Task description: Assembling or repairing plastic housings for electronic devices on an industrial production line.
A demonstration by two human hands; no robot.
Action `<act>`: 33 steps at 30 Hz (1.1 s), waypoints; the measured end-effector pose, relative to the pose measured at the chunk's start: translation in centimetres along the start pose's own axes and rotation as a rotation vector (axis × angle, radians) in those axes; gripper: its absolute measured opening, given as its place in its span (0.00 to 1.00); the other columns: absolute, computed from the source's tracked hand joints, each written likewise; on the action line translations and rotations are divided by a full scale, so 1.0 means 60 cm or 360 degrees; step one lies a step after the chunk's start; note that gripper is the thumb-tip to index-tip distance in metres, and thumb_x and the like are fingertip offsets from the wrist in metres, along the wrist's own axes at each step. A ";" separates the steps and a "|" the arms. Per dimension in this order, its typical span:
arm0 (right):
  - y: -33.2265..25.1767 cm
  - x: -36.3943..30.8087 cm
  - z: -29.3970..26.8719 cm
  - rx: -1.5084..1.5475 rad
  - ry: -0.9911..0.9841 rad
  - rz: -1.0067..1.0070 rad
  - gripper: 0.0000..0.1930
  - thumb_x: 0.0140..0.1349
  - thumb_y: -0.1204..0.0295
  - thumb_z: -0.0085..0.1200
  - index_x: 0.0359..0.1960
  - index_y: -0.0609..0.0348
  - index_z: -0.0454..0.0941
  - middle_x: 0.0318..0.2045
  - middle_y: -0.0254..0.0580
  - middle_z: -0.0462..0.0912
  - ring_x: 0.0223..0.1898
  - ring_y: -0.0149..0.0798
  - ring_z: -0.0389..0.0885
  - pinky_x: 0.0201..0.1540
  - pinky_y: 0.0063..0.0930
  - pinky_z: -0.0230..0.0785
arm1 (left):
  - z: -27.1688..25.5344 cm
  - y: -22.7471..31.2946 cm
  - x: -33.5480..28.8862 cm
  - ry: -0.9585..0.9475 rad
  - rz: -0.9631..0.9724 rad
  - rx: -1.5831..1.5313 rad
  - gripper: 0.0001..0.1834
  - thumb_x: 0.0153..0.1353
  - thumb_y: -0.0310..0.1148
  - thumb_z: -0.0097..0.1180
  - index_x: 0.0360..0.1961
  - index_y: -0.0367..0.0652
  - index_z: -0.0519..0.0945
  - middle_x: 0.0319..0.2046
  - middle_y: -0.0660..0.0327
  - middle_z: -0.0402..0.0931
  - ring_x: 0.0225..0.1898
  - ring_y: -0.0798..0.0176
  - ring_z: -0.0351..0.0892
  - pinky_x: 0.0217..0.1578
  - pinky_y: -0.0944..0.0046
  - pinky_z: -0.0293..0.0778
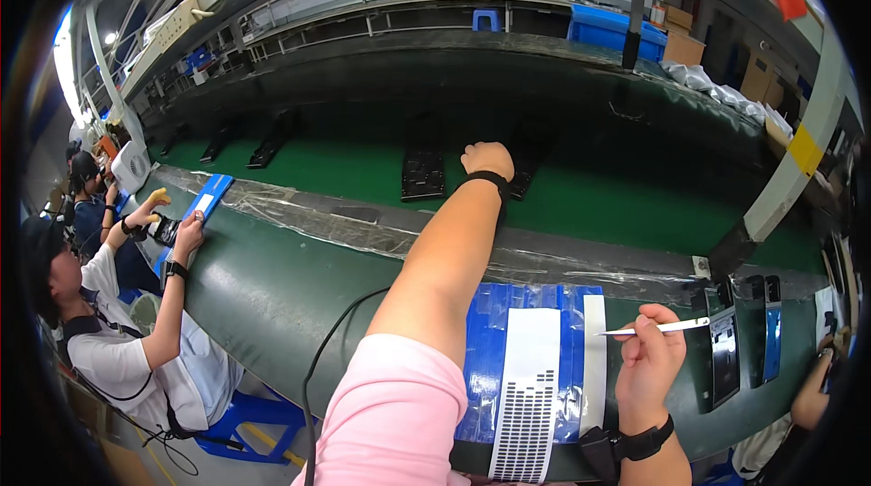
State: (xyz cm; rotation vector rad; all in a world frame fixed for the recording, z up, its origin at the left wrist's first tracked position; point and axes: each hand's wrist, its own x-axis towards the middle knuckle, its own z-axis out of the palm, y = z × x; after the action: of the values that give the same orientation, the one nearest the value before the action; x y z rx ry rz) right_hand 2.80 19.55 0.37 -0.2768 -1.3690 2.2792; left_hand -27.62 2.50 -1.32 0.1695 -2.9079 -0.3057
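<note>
My left arm stretches across the bench to the green belt. My left hand (pixel 488 160) is there with fingers curled, beside and partly over the left edge of a black panel (pixel 526 176); whether it grips the panel is hidden. Left of it lies another black panel (pixel 424 168). My right hand (pixel 650 363) is raised over the bench, pinching white tweezers (pixel 679 327) whose thin tip points left. Between my arms, a white sheet (pixel 531 341) with rows of small black stickers lies on a blue, tape-covered mat (pixel 485 341). A pale strip (pixel 592 363) runs along the mat's right side.
Several more dark panels (pixel 272 141) sit on the belt to the left. At right are a black-framed panel (pixel 724 354) and a blue one (pixel 772 341). A metal post (pixel 785 182) rises nearby. A co-worker (pixel 136 332) sits at left holding a blue board; a black cable (pixel 331 341) crosses the bench.
</note>
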 end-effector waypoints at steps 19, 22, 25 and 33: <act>-0.005 -0.053 0.026 -0.0101 -0.0349 0.0411 0.07 0.51 0.80 0.51 0.33 0.65 0.70 0.20 0.33 0.73 0.19 0.22 0.70 0.21 0.12 0.61 | -0.203 -0.125 -0.345 -0.1416 -0.0676 -0.3567 0.24 0.48 0.30 0.42 0.45 0.23 0.62 0.36 0.47 0.68 0.39 0.52 0.71 0.41 0.54 0.69; 0.018 -0.065 0.012 -0.0249 -0.0435 0.0393 0.08 0.52 0.82 0.50 0.34 0.65 0.70 0.24 0.35 0.76 0.24 0.24 0.74 0.25 0.12 0.64 | -0.207 -0.122 -0.414 -0.1213 -0.0210 -0.3385 0.32 0.40 0.28 0.41 0.50 0.22 0.58 0.44 0.42 0.67 0.45 0.51 0.70 0.45 0.59 0.70; 0.036 -0.060 -0.003 -0.0246 -0.0441 0.0299 0.07 0.52 0.80 0.50 0.34 0.65 0.69 0.23 0.32 0.73 0.23 0.20 0.70 0.25 0.12 0.64 | -0.195 -0.115 -0.435 -0.1117 -0.0184 -0.3268 0.36 0.35 0.27 0.42 0.52 0.25 0.57 0.45 0.46 0.67 0.42 0.55 0.72 0.45 0.62 0.69; 0.038 -0.054 -0.022 -0.0325 -0.0403 0.0413 0.08 0.51 0.82 0.50 0.35 0.67 0.70 0.24 0.36 0.75 0.26 0.24 0.74 0.29 0.14 0.67 | -0.174 -0.133 -0.442 -0.0974 -0.0316 -0.3313 0.31 0.37 0.21 0.39 0.50 0.28 0.60 0.43 0.49 0.69 0.43 0.55 0.72 0.47 0.61 0.67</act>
State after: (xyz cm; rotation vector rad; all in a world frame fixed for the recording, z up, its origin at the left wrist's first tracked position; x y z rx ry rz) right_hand 5.53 18.11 -2.49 -0.2501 -1.7924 2.4510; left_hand 1.15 -3.69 1.69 -0.0323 -1.3680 -3.1729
